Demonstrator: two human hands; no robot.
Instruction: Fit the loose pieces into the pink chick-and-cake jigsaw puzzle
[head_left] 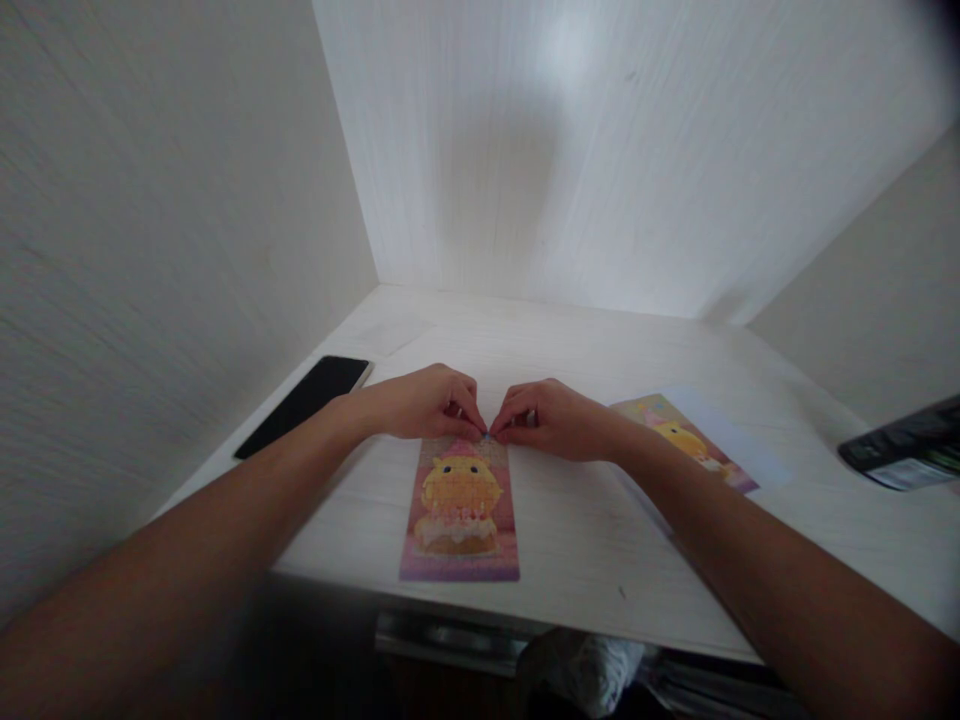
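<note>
Pinching, left hand (424, 402) and right hand (551, 418), each grip closing tight on a tiny piece (486, 436) at the puzzle's (459, 508) top edge on the bench (600, 540).

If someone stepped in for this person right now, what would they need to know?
Left hand and right hand: fingertips pinched together at the top edge of the puzzle; too small to tell whether a piece is held.
Puzzle: chick-on-cake picture, lying flat near the table front edge, looks nearly whole.
Reference picture lies right of it; phone to the left.
Left: the top edge, judging by the hands.
</note>
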